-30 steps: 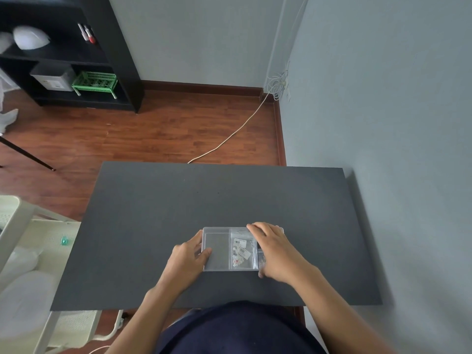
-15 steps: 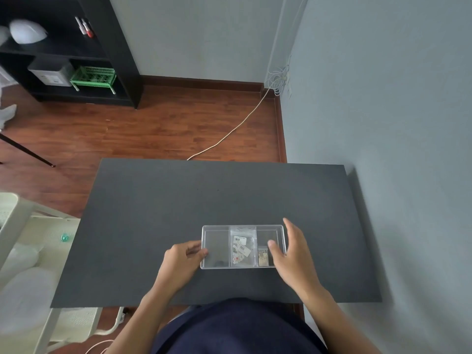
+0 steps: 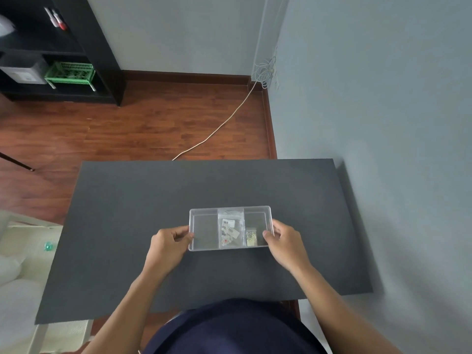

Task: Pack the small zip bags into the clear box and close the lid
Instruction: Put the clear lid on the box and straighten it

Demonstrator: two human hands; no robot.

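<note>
A clear box point(image 3: 204, 213) with three compartments lies on the dark table point(image 3: 143, 200), with its lid on. Small zip bags point(image 3: 229, 229) with labels fill the middle compartment. A small gold-coloured bag point(image 3: 251, 237) lies in the right compartment. The left compartment looks empty. My left hand point(image 3: 169, 242) grips the box's left end with thumb and fingers. My right hand point(image 3: 284, 242) grips the right end, thumb on top of the lid.
A grey wall point(image 3: 383, 123) runs along the table's right side. A white cart point(image 3: 23, 264) stands at the left. Beyond the table lie wooden floor, a white cable point(image 3: 217, 130) and a black shelf point(image 3: 84, 47) with a green basket point(image 3: 70, 72).
My right hand slid off the top of the lid to the box's right end. My left hand kept hold of the left end. Both hands now hold the box by its ends.
</note>
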